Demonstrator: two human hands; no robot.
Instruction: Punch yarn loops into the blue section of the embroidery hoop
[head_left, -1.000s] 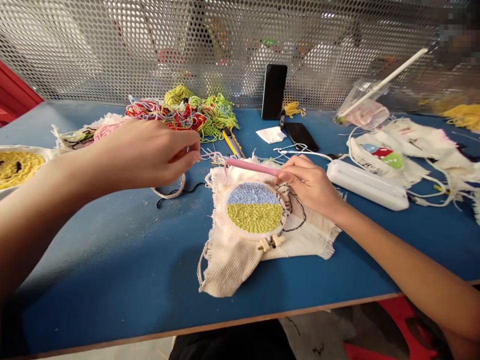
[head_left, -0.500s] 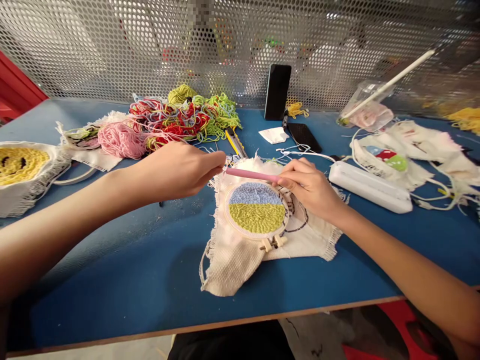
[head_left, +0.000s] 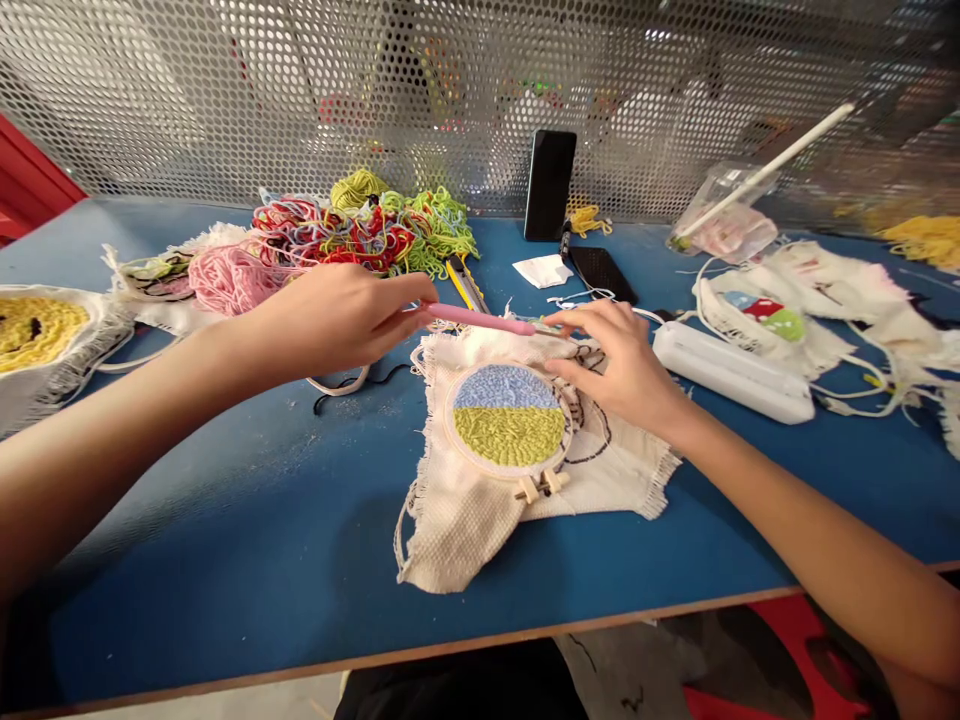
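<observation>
A pink punch needle (head_left: 480, 318) is held nearly level above the cloth, its thin metal tip to the right. My left hand (head_left: 360, 315) pinches its left end. My right hand (head_left: 619, 365) is by the tip, thumb and index finger apart; whether a fingertip touches the metal I cannot tell. Below lies an embroidery hoop (head_left: 572, 420) with a metal screw at its lower right. Its stitching (head_left: 510, 435) is light blue on top and yellow-green beneath. The cream fringed cloth (head_left: 465, 540) spreads around it, with dark outlines at right, partly behind my right hand.
Tangled yarn (head_left: 337, 225) and a yellow cutter (head_left: 466, 285) lie beyond my left hand. A phone (head_left: 550, 185) stands against the perforated metal panel (head_left: 225, 100); another dark phone (head_left: 602, 273) lies flat. At right are a white power strip (head_left: 731, 370) and more stitched cloths (head_left: 832, 285).
My right fingers have opened off the pink handle and shifted to the metal tip, which now shows. My left hand and the punch needle have moved slightly left and up.
</observation>
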